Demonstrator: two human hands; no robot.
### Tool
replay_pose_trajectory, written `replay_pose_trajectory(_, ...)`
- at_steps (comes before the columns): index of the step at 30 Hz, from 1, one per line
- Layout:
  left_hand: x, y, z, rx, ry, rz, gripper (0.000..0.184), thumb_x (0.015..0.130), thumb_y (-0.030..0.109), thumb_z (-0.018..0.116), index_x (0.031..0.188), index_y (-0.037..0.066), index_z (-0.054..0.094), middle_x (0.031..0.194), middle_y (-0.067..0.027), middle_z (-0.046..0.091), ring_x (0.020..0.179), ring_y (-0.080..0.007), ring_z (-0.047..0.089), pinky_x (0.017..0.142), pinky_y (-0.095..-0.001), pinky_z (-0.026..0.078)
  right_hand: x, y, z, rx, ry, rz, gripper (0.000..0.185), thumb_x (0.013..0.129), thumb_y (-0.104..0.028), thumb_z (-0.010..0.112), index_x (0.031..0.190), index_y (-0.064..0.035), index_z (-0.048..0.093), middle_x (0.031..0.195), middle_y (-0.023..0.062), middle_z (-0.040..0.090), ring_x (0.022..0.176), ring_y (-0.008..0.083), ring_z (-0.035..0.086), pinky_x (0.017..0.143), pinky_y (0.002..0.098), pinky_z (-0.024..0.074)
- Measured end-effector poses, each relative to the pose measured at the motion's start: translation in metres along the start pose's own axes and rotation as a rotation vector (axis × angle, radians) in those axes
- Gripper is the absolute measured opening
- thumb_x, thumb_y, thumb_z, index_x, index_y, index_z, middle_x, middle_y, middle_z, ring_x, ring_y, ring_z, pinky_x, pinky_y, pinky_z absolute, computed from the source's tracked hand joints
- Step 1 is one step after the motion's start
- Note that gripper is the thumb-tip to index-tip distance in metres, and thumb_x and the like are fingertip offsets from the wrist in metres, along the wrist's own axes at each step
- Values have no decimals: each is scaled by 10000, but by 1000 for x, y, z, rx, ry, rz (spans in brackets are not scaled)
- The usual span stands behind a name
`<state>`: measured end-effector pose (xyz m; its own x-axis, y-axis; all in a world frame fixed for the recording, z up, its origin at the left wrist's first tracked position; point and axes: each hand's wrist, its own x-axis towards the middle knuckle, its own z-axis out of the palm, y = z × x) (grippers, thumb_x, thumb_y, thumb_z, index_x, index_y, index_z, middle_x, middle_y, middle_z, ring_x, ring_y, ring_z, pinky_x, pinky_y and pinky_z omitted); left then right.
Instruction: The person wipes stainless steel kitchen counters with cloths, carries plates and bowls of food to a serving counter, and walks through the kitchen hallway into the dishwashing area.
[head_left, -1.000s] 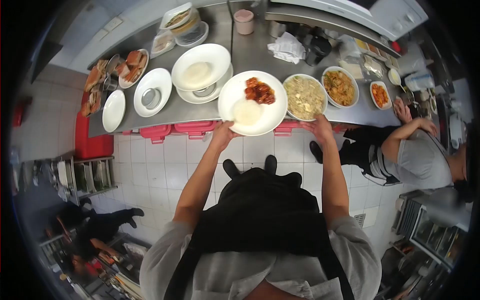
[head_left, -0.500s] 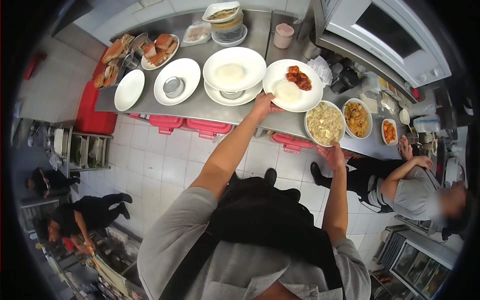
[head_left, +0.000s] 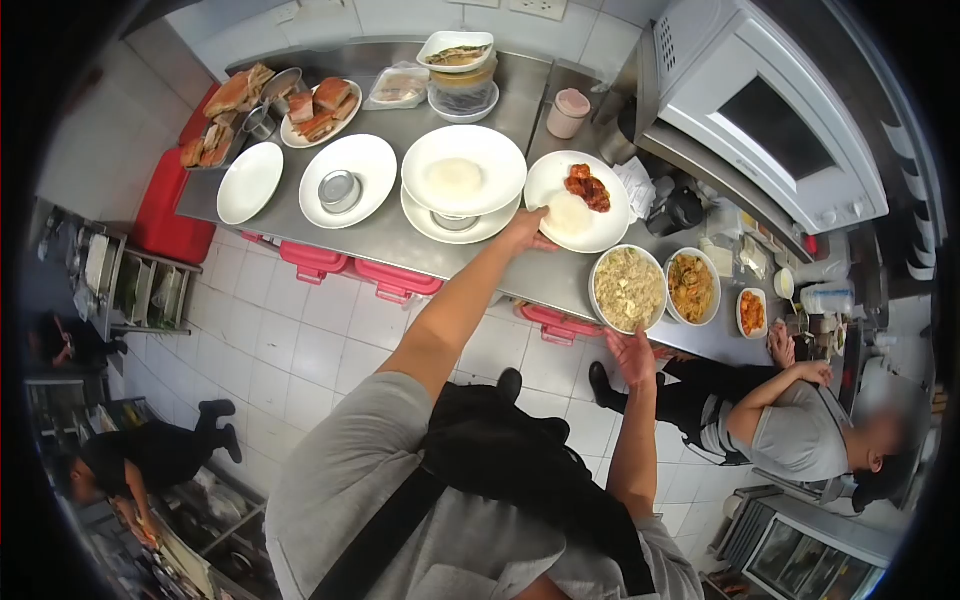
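My left hand (head_left: 528, 232) grips the near-left rim of a white plate (head_left: 612, 222), thumb on top. On that plate lie a flat round of white rice (head_left: 568, 214) and red sauced pieces (head_left: 588, 188). My right hand (head_left: 631, 358), palm up, has its fingers at the near rim of a white bowl of fried rice (head_left: 628, 286), partly hidden beneath it. Beside that bowl stand a bowl of mixed orange-brown food (head_left: 691, 286) and a small dish of orange food (head_left: 752, 313). Left of my plate, another plate with rice (head_left: 452, 178) rests above a plate holding a metal ring.
Further left are a plate with a metal mould (head_left: 340, 190), an empty-looking white plate (head_left: 250, 183) and browned meat slabs (head_left: 325, 105). A microwave (head_left: 775, 120) hangs at right. A co-worker (head_left: 790, 420) stands close on my right; another person (head_left: 150, 460) bends at left.
The camera view has shifted, so the counter sits lower and slightly left. Both hands stay at the same plate and bowl. The bending person at left has changed position in view.
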<state>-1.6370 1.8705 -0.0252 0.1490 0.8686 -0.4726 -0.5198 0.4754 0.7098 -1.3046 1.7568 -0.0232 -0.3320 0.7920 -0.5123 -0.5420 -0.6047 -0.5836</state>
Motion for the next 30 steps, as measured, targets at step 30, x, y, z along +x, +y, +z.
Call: replay_pose_trajectory(30, -537, -475, -1, 100, 1145, -889, 420, 786, 354, 504, 637, -34, 572, 630, -167, 587, 517, -244, 573, 470, -367, 478, 32, 48, -18, -295, -144, -199, 405, 908, -311, 369, 1105, 37, 305, 1120, 250, 432, 1002, 292, 482, 874, 371, 410)
